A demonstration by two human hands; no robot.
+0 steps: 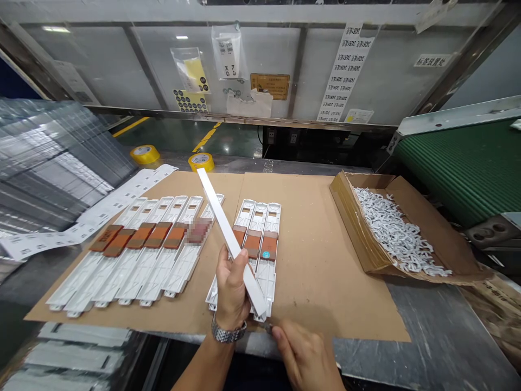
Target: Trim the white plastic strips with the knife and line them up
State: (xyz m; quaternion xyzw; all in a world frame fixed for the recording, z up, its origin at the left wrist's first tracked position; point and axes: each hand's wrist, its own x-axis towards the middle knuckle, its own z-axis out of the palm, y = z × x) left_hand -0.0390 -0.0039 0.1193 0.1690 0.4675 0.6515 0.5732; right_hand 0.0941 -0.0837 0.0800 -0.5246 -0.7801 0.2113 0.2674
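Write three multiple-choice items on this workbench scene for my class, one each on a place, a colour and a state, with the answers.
1. Where does the open carton of small white plastic pieces sit?
A) On the floor
B) At the right edge of the brown cardboard sheet
C) Left of the white frames

2. What colour is the ribbed conveyor belt at the right?
A) Green
B) Blue
C) Red

3. What is the left hand doing?
A) Resting flat on the sheet
B) Reaching into the carton
C) Holding a long white strip

Answers:
1. B, the carton overlaps the sheet's right edge.
2. A, the belt shows green.
3. C, the fingers wrap around the tilted strip.
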